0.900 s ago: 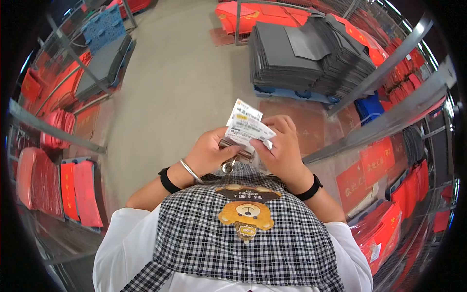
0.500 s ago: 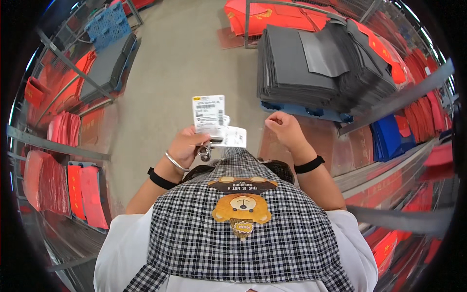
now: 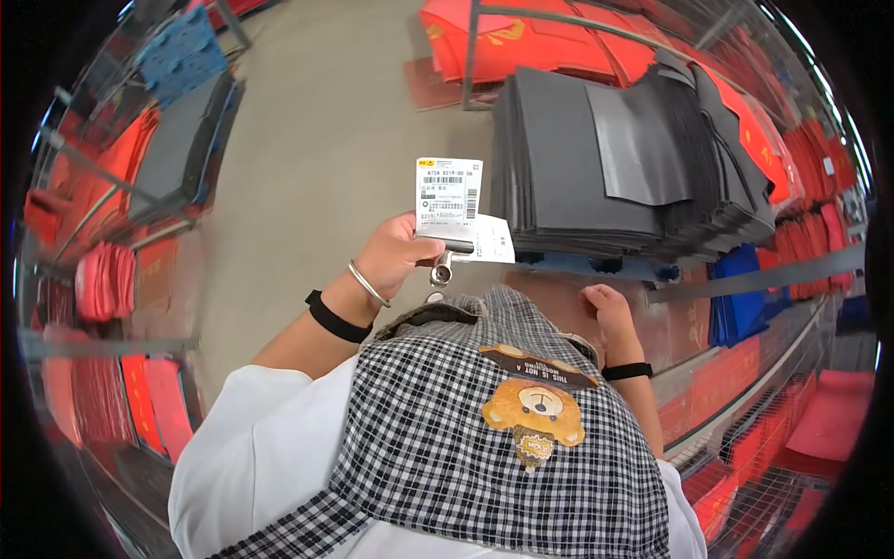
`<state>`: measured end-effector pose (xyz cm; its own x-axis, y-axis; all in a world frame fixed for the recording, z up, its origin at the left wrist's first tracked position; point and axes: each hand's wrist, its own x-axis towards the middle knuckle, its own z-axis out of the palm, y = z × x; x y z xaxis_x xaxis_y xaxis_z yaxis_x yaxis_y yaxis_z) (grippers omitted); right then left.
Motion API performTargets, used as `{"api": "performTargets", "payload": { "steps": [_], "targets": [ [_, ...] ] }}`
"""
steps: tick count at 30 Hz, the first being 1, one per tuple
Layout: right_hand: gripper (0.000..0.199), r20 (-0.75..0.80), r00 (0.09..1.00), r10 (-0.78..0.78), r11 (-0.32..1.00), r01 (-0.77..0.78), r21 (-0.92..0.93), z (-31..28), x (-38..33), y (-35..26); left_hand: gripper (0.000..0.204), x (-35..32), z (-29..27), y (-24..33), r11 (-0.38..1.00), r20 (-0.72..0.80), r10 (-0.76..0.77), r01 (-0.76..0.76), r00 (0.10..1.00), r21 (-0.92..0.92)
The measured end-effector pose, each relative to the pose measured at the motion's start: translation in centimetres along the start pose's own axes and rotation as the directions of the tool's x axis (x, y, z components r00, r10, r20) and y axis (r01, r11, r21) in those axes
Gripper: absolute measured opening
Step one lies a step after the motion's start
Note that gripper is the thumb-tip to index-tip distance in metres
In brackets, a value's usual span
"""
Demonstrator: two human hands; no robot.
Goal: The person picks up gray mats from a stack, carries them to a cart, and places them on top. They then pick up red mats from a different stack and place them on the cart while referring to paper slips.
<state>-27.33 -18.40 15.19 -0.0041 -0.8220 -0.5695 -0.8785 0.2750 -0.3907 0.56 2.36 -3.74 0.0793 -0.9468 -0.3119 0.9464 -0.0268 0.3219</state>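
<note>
My left hand [image 3: 399,252] is closed on a few white shipping labels [image 3: 447,194], with the thumb pressed on their lower edge. One label stands upright with barcodes and a yellow mark; another white label [image 3: 494,239] sticks out to the right behind it. A shiny metal clip [image 3: 440,270] hangs at the bottom of the labels, beside my thumb. My right hand [image 3: 610,309] is at the right side of my checked apron [image 3: 419,401], fingers curled in and apparently holding nothing. A silver bangle and a black band circle my left wrist; another black band is on the right.
A tall stack of dark grey mats [image 3: 559,158] lies on a blue pallet [image 3: 596,266] ahead right. Red mats [image 3: 531,42] are piled behind it. Metal racks with red and blue mats [image 3: 736,298] line the right; more stacks and a blue pallet [image 3: 182,56] stand left.
My left hand and the labels have moved right and slightly up in view. My right hand has lowered toward the apron's right side. The view has turned, and my body looks tilted.
</note>
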Motion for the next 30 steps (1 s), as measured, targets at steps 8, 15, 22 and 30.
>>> {"api": "performTargets", "payload": {
  "steps": [8, 15, 22, 30],
  "targets": [
    [0.016, -0.010, 1.000, 0.004, 0.972, -0.002, 0.235, -1.2, 2.0, 1.1, 0.031, 1.0, 0.2, -0.3, 0.999, -0.031, 0.053, -0.052, 0.998, 0.015],
    [0.022, 0.016, 0.968, 0.251, 0.874, -0.234, 0.426, -3.2, 7.9, 7.7, 0.036, 2.4, 1.6, -5.3, 1.000, -0.085, -0.030, 0.030, 0.996, 0.007],
    [0.046, -0.075, 0.963, 0.258, 0.864, -0.195, 0.464, -21.2, 37.2, 26.8, 0.037, 17.2, 11.5, -27.8, 0.993, -0.169, 0.011, 0.010, 0.986, 0.120],
    [0.085, -0.018, 0.999, 0.028, 0.698, -0.007, 0.716, -41.0, 69.2, 44.8, 0.039, 43.4, 26.6, -57.7, 0.964, -0.197, 0.160, -0.110, 0.967, 0.240]
  ]
}}
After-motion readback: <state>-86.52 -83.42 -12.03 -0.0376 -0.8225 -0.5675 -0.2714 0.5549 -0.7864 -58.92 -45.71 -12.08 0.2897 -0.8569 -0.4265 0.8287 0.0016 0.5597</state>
